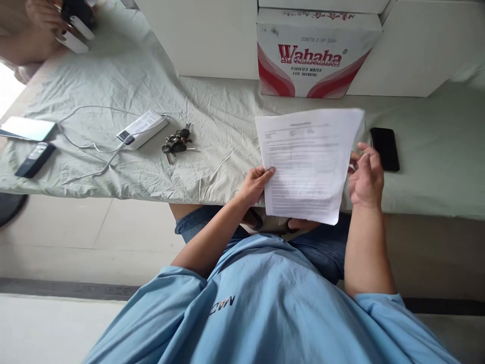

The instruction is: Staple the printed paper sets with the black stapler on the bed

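A: We have the papers (pixel 306 164) up in both hands over the near edge of the tabletop (pixel 212 151), print facing us.

B: Left hand (pixel 254 186) pinches the left edge, fingers clamped on the sheets. Right hand (pixel 367 179)?

A: It sits at the right edge, fingers curled together on the margin, thumb behind the stack as far as we can tell.

B: It looks like we are reading or sorting the pages, held tilted above our lap.

A: If we turn a page, the right fingers need to peel one sheet free while the left keeps its pinch.

B: A phone (pixel 384 148) lies just past the right hand; keys (pixel 176 143) and a power bank (pixel 143 129) lie well to the left, and a box (pixel 316 53) stands behind.

A: Another person's hand (pixel 45 25) holds something at the far left corner, apart from ours.
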The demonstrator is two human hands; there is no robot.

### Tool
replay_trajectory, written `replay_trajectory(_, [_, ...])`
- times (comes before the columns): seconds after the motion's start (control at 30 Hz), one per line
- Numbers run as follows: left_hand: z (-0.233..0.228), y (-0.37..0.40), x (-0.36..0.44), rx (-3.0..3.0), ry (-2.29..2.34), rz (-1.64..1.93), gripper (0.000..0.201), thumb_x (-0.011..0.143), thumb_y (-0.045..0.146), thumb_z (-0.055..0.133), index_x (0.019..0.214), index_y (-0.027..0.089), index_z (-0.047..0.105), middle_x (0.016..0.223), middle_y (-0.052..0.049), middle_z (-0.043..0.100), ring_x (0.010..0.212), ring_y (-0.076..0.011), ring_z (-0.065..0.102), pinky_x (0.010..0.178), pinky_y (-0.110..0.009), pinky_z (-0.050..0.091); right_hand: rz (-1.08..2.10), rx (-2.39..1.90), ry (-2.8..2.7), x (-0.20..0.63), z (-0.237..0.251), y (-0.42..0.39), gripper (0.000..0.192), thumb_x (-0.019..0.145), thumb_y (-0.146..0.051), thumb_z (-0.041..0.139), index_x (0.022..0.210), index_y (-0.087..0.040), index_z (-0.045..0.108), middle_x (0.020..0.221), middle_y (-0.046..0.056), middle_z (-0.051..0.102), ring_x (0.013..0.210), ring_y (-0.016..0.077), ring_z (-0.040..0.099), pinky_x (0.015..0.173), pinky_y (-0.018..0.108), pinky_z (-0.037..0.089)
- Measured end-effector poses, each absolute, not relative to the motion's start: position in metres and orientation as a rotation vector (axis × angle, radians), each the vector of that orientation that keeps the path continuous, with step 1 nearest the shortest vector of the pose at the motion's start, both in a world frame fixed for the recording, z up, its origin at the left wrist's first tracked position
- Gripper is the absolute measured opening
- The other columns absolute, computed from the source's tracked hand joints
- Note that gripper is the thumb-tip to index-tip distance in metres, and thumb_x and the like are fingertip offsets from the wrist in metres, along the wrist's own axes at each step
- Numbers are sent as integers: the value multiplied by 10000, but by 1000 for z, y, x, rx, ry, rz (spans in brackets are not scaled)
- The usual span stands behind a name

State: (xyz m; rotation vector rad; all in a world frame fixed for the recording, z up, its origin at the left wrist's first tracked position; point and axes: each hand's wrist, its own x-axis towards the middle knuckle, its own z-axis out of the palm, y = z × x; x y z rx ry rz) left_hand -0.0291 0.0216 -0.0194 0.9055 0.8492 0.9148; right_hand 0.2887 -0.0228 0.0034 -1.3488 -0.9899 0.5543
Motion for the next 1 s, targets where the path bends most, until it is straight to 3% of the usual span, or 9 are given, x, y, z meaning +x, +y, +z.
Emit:
replay_trajectory(0.1, [-23, 26, -25, 813, 841, 984, 687, 698, 797, 1077, 946, 193, 866, 1005, -118, 915, 1087, -340, 887, 967, -455, 713, 835, -1435, -1024, 278, -7, -57, 824, 854, -995, 773, 1309, -312, 712, 981, 71, 797, 906, 309, 788, 753, 421, 617])
replay_trajectory(0.17, [-24, 29, -23, 794, 828, 986, 688, 685, 783, 1085, 958, 199, 845, 1024, -130, 913, 1218, -378, 876, 1029, -483, 719, 963, -1481, -1024, 269, -11, -73, 747, 795, -943, 880, 1166, -308, 752, 928, 57, 796, 900, 313, 781, 760, 426, 633])
replay_trajectory(0.33, [-22, 30, -25, 779, 808, 1024, 676, 733, 794, 1054, 1004, 225, 812, 1020, -117, 905, 1304, -400, 862, 1075, -518, 730, 758, -1593, -1010, 247, -20, -79, 621, 870, -901, 821, 904, -293, 701, 775, 9, 691, 832, 259, 688, 743, 375, 596])
replay_trajectory(0.47, [-23, 29, -29, 831, 802, 914, 726, 669, 804, 1089, 993, 209, 828, 965, -122, 900, 1243, -427, 884, 1057, -544, 739, 662, -1636, -981, 235, -27, -75, 619, 921, -881, 778, 853, -278, 655, 723, -18, 627, 767, 214, 608, 736, 349, 555])
replay_trajectory(0.63, [-27, 30, -31, 854, 844, 900, 717, 682, 798, 1085, 974, 183, 860, 956, -131, 906, 1175, -412, 902, 1066, -548, 738, 809, -1563, -980, 230, -26, -86, 599, 889, -856, 846, 1025, -278, 772, 918, 31, 809, 963, 267, 763, 899, 396, 672])
replay_trajectory(0.7, [-28, 31, -32, 814, 834, 928, 693, 683, 759, 1101, 999, 187, 871, 968, -119, 911, 1177, -397, 903, 1078, -541, 737, 951, -1586, -966, 233, -22, -95, 622, 826, -843, 915, 1056, -276, 807, 921, 38, 831, 904, 268, 780, 784, 385, 691])
replay_trajectory(0.8, [-28, 32, -32, 785, 817, 925, 686, 665, 733, 1120, 996, 183, 879, 1008, -126, 920, 1131, -383, 907, 1058, -540, 745, 1073, -1669, -902, 240, -15, -110, 660, 734, -868, 967, 916, -258, 791, 762, 21, 775, 656, 213, 706, 535, 323, 604])
replay_trajectory(1.0, [-29, 32, -33, 812, 799, 880, 699, 667, 745, 1113, 985, 166, 885, 1041, -166, 922, 1137, -422, 902, 1074, -595, 738, 1039, -1651, -799, 238, -11, -124, 733, 650, -912, 995, 781, -249, 712, 592, -48, 611, 454, 110, 537, 389, 235, 427])
